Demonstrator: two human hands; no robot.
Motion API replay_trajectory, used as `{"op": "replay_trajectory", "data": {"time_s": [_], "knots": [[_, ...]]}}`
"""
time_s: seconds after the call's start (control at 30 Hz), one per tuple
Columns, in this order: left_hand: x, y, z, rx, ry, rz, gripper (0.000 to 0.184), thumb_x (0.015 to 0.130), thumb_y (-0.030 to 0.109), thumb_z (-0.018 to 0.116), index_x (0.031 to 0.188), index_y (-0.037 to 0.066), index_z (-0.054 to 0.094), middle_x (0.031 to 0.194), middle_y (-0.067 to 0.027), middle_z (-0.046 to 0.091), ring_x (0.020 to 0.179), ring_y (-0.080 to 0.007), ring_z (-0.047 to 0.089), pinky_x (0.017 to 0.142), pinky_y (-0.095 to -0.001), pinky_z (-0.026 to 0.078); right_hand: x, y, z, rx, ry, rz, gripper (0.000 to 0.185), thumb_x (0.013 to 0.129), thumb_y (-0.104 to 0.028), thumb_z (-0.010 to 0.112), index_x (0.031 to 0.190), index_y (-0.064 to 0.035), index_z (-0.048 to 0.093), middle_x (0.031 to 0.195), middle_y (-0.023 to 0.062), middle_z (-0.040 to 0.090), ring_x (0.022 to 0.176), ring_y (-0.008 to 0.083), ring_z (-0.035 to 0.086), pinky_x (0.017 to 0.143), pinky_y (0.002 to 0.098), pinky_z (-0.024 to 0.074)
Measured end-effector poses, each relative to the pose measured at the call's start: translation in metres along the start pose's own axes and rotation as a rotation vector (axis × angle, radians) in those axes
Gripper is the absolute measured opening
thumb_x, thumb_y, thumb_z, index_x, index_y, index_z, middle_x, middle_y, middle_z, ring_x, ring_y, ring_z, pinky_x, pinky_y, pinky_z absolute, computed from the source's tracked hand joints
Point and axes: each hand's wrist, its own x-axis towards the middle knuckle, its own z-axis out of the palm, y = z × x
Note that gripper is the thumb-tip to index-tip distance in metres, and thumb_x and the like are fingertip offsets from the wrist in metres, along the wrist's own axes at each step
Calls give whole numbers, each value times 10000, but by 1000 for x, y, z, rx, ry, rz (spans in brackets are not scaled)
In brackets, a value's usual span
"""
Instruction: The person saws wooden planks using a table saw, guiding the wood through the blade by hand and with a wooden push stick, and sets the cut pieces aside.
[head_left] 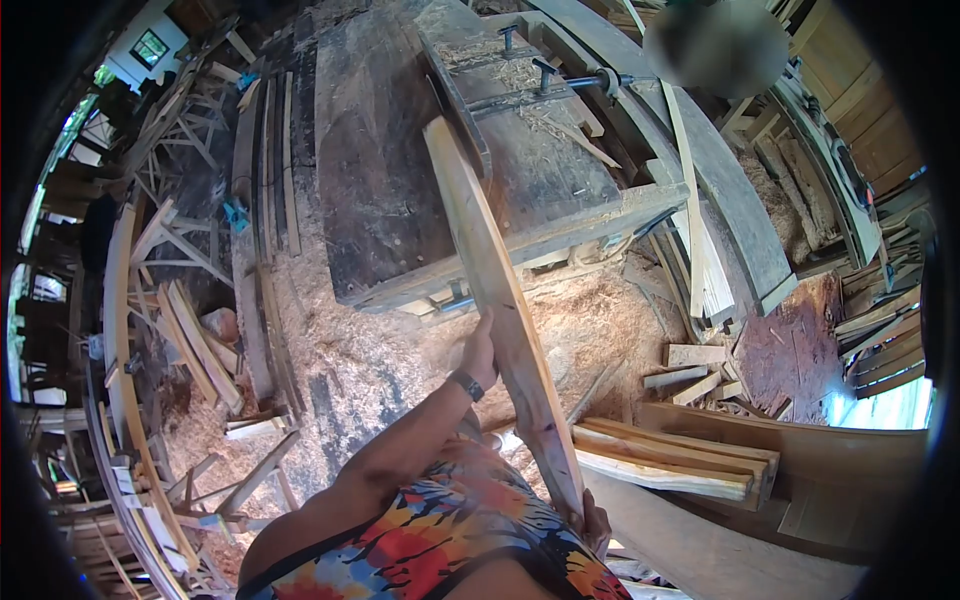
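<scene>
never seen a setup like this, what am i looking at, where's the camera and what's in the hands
There's no robot here, just a person working with bare hands. The single picture comes from a camera worn on the head, looking forward and down; the scene looks bent, with dark edges.

The left hand, with a dark band on its wrist, grips a long plank partway along. The right hand holds its near end. The far end reaches over a worktable, beside an upright strip; whether it touches either is hard to tell. Black knobs and scattered shavings are on the table, and more wood shavings cover the floor.
</scene>
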Motion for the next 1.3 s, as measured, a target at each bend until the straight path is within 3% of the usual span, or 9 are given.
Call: {"op": "replay_trajectory", "data": {"time_s": [0.03, 0.13, 0.33, 0.53, 0.67, 0.83, 0.97, 1.17, 1.3], "knots": [[9, -4, -7, 25, 55, 42, 535, 1014, 400, 486, 1381, 11, 469, 1285, -158, 590, 1181, -276, 564, 1030, -397, 431, 4, 0, -4, 35, -56, 53, 476, 884, -207, 667, 1299, 12, 588, 691, 172, 605, 634, 316, 613, 618, 410, 486], [9, 30, 15, 912, 250, 1056, 550, 1023, 308, 459, 1443, -37, 376, 1345, -218, 547, 1271, -332, 508, 1111, -422, 349, 6, 9, 1, 184, -124, 123, 479, 918, -249, 630, 1303, 32, 578, 721, 194, 635, 650, 282, 635, 628, 402, 495], [70, 67, -5, 1283, 273, 853, 537, 1022, 160, 438, 1489, -44, 269, 1561, -242, 259, 1461, -307, 252, 1186, -338, 234, 20, -3, 0, 329, -158, 265, 484, 981, -338, 546, 1283, 37, 594, 805, 203, 686, 734, 204, 653, 670, 370, 512], [82, 83, -12, 963, 17, 769, 523, 1004, 128, 442, 1479, -30, 289, 1511, -251, 350, 1401, -356, 358, 1172, -367, 252, 51, -18, -12, 453, -212, 363, 565, 990, -434, 516, 1319, 23, 570, 890, 146, 704, 792, 175, 642, 703, 326, 519], [88, 90, -24, 1321, -57, 887, 537, 1017, 112, 425, 1502, -21, 237, 1555, -259, 251, 1424, -333, 323, 1166, -354, 284, 57, -26, -15, 456, -227, 360, 578, 994, -449, 501, 1328, 19, 564, 863, 120, 696, 759, 143, 627, 675, 312, 510], [93, 92, -19, 1234, -4, 814, 546, 1031, 112, 386, 1519, -12, 176, 1565, -279, 193, 1456, -346, 235, 1194, -353, 227, 65, -39, -15, 434, -254, 434, 640, 985, -547, 482, 1327, -15, 581, 938, 91, 681, 852, 139, 572, 759, 306, 478], [104, 103, -15, 1206, 35, 795, 526, 1042, 124, 396, 1514, -6, 202, 1588, -213, 175, 1470, -286, 192, 1186, -313, 226, 74, -31, -7, 384, -237, 402, 625, 989, -533, 485, 1338, -22, 575, 939, 96, 685, 849, 137, 579, 753, 309, 481], [110, 108, -16, 1198, -1, 801, 543, 1032, 72, 386, 1524, -2, 167, 1576, -271, 167, 1470, -345, 190, 1200, -355, 193, 80, -28, 3, 360, -192, 345, 586, 991, -492, 501, 1315, -11, 588, 891, 140, 707, 810, 157, 642, 715, 325, 519], [112, 109, -15, 1176, 1, 780, 541, 1045, 126, 380, 1520, -17, 162, 1602, -205, 138, 1480, -265, 165, 1189, -306, 211, 88, -34, 1, 390, -226, 369, 637, 984, -543, 488, 1335, -19, 576, 953, 110, 701, 821, 146, 613, 722, 318, 507]]}}
